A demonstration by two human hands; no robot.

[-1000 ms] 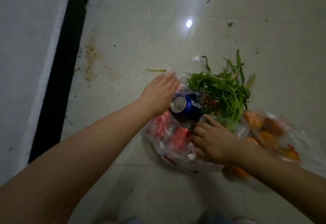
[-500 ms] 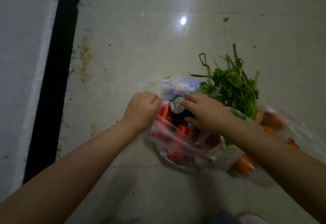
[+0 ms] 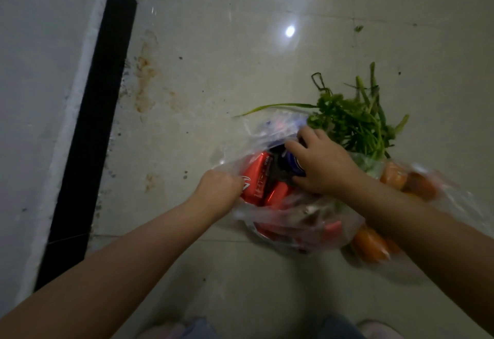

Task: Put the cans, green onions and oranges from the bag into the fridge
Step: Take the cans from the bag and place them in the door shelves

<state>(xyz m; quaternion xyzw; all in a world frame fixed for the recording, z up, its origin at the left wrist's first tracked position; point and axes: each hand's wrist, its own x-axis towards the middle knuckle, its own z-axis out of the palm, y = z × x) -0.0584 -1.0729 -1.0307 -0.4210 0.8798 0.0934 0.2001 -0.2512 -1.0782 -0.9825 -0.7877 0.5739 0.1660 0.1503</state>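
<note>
A clear plastic bag (image 3: 291,221) lies on the tiled floor with red cans (image 3: 258,178) inside. My right hand (image 3: 324,163) is closed over the top of a blue can (image 3: 290,163) at the bag's mouth. My left hand (image 3: 219,190) is clenched on the bag's left edge, beside the red cans. A bunch of green onions and leafy greens (image 3: 352,122) lies on the floor just beyond the bag. Oranges (image 3: 370,243) sit in clear plastic to the right, partly hidden under my right forearm.
A white wall with a black baseboard strip (image 3: 91,125) runs along the left. The glossy floor (image 3: 213,58) has rust-coloured stains near the baseboard. My feet (image 3: 192,329) show at the bottom edge.
My right hand moved up from the bag's lower part onto the blue can and closed around it. My left hand came down from above the bag and clenched its left edge.
</note>
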